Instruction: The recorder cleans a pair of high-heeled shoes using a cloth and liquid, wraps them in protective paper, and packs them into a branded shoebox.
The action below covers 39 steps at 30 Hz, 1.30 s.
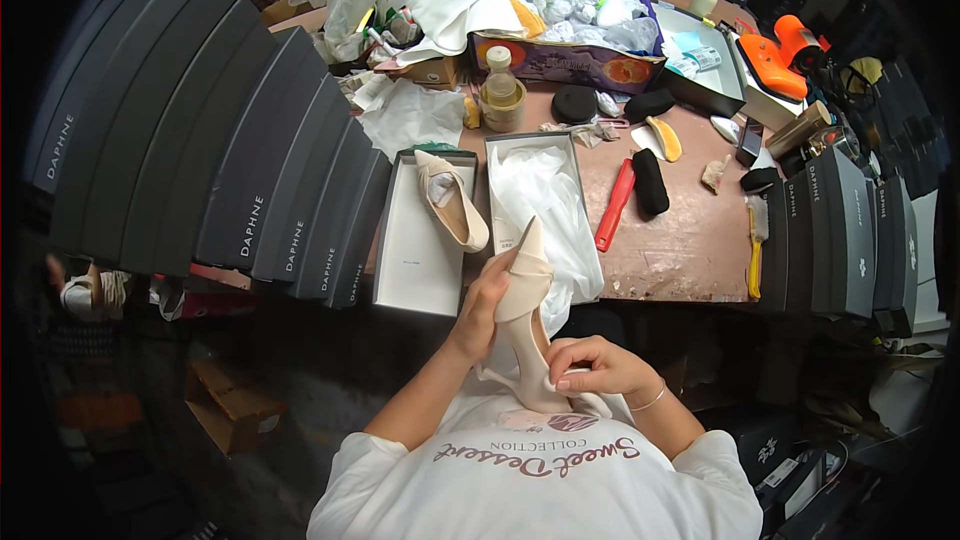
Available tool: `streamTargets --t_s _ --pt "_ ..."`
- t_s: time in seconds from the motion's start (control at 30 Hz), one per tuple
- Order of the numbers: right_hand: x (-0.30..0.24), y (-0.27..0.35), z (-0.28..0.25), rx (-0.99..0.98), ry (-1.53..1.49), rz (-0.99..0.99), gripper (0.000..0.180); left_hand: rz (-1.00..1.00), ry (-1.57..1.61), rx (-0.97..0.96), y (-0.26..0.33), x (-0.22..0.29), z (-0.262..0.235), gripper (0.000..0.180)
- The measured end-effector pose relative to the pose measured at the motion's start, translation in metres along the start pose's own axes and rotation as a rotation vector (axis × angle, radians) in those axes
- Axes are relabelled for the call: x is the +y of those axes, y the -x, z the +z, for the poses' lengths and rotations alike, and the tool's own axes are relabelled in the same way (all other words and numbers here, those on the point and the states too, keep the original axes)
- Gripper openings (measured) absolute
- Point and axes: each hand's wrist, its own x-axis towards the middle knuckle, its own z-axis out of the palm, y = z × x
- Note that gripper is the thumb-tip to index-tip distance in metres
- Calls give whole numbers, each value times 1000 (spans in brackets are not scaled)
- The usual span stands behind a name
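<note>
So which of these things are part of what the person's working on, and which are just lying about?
In use:
left hand and right hand, both holding the beige shoe
second shoe in the box lid
open box with white paper

Lying about:
red tool
jar
orange tool
stacked grey boxes

two cream pointed shoes: one shoe held (527,315) between the left hand (483,312) and right hand (592,365), one shoe in the box lid (452,200). two open box halves on the bench (680,240): the lid (415,260) and the paper-lined box (540,195). nine dark closed shoe boxes in the left stack (200,140), about five more in the right stack (850,230). one red tool (615,205), one capped bottle (500,80), two orange devices (785,55)
</note>
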Motion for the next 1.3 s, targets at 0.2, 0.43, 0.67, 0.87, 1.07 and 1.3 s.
streamTargets --t_s 0.2,0.43,0.67,0.87,1.07,1.3 --pt "-11 -5 16 53 354 -184 10 119 -210 146 28 12 22 70" --pt "-45 -6 -8 549 149 -318 6 -162 1019 14 -9 12 -22 56" --pt "-17 -5 -5 627 282 -179 8 -319 1443 -235 -15 -18 -39 54" --pt "-15 -17 5 580 411 -190 8 -304 1450 -136 -19 -33 -41 51" --pt "-15 -27 11 517 544 -226 9 -278 1401 -104 -21 -27 -39 49" --pt "-27 -40 26 443 521 -318 11 -127 1000 -50 -5 -28 -22 51"
